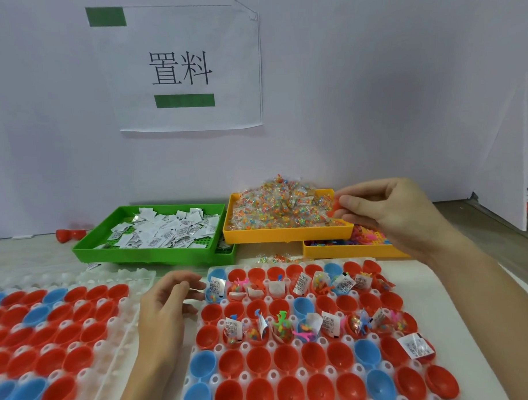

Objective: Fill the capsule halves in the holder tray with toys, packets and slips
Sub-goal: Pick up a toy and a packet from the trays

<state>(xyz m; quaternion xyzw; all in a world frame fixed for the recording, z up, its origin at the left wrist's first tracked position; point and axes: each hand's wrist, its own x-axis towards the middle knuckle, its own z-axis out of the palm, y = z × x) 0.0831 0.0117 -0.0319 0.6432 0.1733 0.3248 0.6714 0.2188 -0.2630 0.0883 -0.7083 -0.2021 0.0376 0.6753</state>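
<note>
Red and blue capsule halves (48, 324) fill a translucent holder tray (89, 276) at the left of the bench (25, 256), all of them bare inside. Behind it, a green tray (88, 248) holds a heap of white printed slips (165, 230). The left hand (164, 305) hovers between the two holder trays, fingers (184, 280) loosely curled and holding nothing, their tips just beside the near tray's top-left corner. That second holder tray (290, 300) carries more capsule halves (286, 360); two of its rows, the one nearest the back and one in the middle, already hold toys, packets and slips, and one slip (416, 345) lies alone in a red half at the right. Behind, an orange tray (288, 233) is piled with clear packets of coloured beads (281, 205). A second orange tray (348, 252) of small coloured toys (368, 233) sits partly beneath it. The right hand (389, 213) hangs over the packet tray's right corner, thumb and fingers pinching a small red-orange piece (336, 204) I cannot identify.
</note>
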